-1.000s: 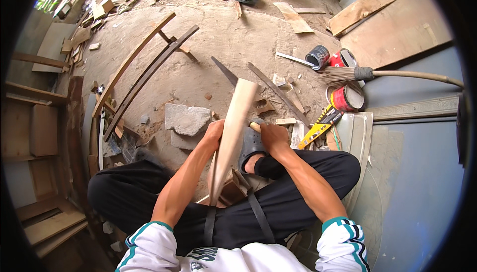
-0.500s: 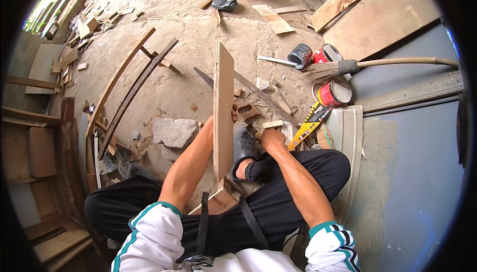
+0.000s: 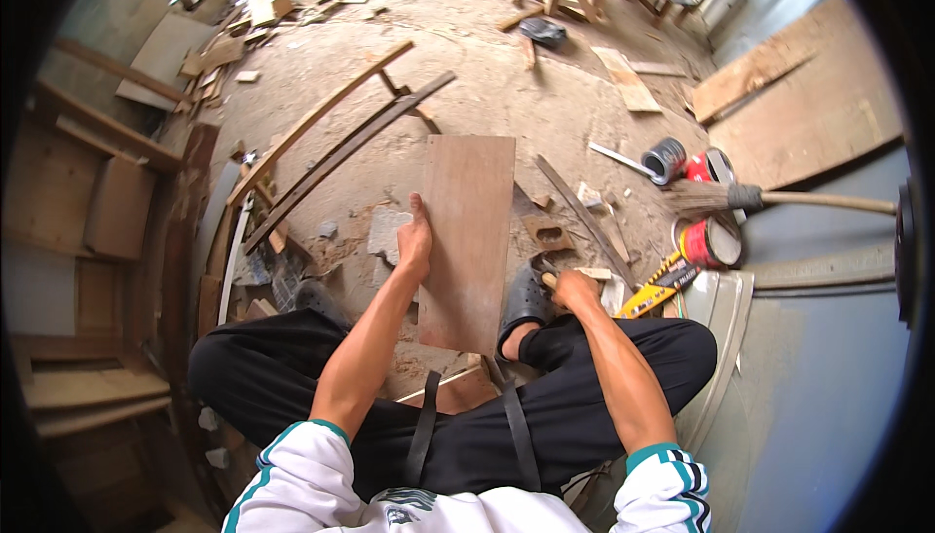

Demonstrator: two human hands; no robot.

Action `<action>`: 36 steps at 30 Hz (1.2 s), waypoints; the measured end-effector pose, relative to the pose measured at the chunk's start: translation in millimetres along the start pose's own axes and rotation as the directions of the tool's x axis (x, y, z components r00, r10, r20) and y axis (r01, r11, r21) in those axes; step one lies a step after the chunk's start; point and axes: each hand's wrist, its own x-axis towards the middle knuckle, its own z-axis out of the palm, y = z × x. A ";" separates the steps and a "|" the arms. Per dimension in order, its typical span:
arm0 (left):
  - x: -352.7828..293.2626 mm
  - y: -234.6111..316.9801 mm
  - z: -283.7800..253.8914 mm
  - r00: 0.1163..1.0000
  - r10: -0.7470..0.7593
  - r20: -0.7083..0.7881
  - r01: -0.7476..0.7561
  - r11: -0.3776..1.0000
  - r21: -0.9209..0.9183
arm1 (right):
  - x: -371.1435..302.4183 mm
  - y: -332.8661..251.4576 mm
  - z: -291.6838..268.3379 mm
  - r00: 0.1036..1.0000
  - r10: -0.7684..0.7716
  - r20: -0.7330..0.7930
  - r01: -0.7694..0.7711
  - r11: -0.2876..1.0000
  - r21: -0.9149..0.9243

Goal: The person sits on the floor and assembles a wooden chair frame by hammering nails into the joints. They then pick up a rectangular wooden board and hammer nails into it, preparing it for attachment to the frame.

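Observation:
My left hand (image 3: 414, 243) grips the left edge of a rectangular plywood board (image 3: 468, 241), thumb pointing up and the other fingers hidden behind it. The board stands upright between my knees, its broad brown face toward me. To its right, my right hand (image 3: 577, 292) is closed around a short wooden handle (image 3: 549, 281); the rest of that tool is not clear. Just beyond this hand lies a small pale wood block (image 3: 594, 274). My dark clog (image 3: 526, 292) is beside the board. Below the board, another piece of wood (image 3: 466, 392) lies between my legs.
A yellow-and-black saw (image 3: 658, 287) lies right of my right hand, near a red can (image 3: 709, 244), a dark can (image 3: 664, 161) and a straw broom (image 3: 701, 199). Curved wooden rails (image 3: 341, 158) lie ahead on the left. A wooden cabinet frame (image 3: 107, 270) stands far left.
The board has turned from nearly edge-on to showing its broad face. My view has shifted left, so the surroundings sit farther right. My right hand remains closed near the saw.

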 end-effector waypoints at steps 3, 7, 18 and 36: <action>7.2 -24.0 -43.9 0.971 0.152 -0.183 -0.156 0.988 -0.008 | -11.9 -27.3 -20.5 0.997 -0.014 0.080 0.016 1.000 -0.014; -1.2 -30.5 -69.0 0.962 0.082 -0.260 -0.146 0.960 -0.239 | -6.1 -40.7 -26.0 0.991 0.016 0.130 -0.012 0.999 -0.033; -15.1 -53.4 -174.6 0.971 0.022 -0.239 -0.128 0.891 -0.435 | 14.5 -127.0 -31.8 0.978 -0.189 -0.092 0.180 0.979 -0.099; 21.2 -160.1 -244.5 0.980 0.142 -0.136 -0.130 -0.054 -0.990 | 71.2 -168.8 -26.9 0.987 -0.115 -0.115 0.077 0.953 -0.294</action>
